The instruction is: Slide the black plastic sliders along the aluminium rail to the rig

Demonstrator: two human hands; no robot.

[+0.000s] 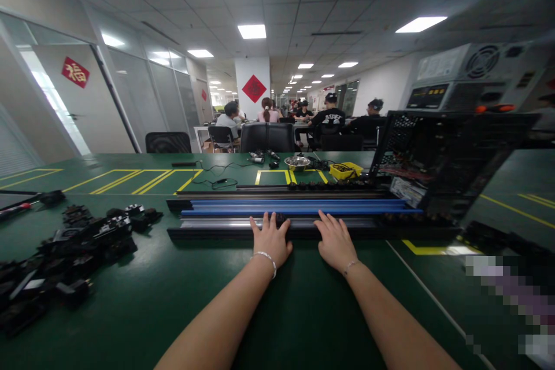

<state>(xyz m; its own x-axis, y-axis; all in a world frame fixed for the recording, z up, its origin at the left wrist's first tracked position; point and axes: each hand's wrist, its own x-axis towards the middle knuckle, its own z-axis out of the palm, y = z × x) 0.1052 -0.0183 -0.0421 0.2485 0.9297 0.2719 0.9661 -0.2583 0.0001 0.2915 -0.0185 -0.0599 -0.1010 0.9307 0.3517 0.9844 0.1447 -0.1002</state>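
Note:
Several long rails lie side by side across the green table point(182, 277). My left hand point(271, 240) rests with fingers spread on the nearest black rail point(217, 232), close to a small dark part at its fingertips. To its right, my right hand point(336, 240) touches the same rail, palm down and fingers extended. Just beyond the fingertips runs a blue rail point(303, 207). Small dark pieces sit along the right end of the near rail. Neither hand is seen gripping anything.
Piled black parts point(104, 237) cover the left side. An open computer case point(451, 156) stands at the right, with power supplies point(463, 69) on top. Behind the rails are a metal bowl point(297, 163), a yellow basket point(346, 170) and cables. People sit farther back.

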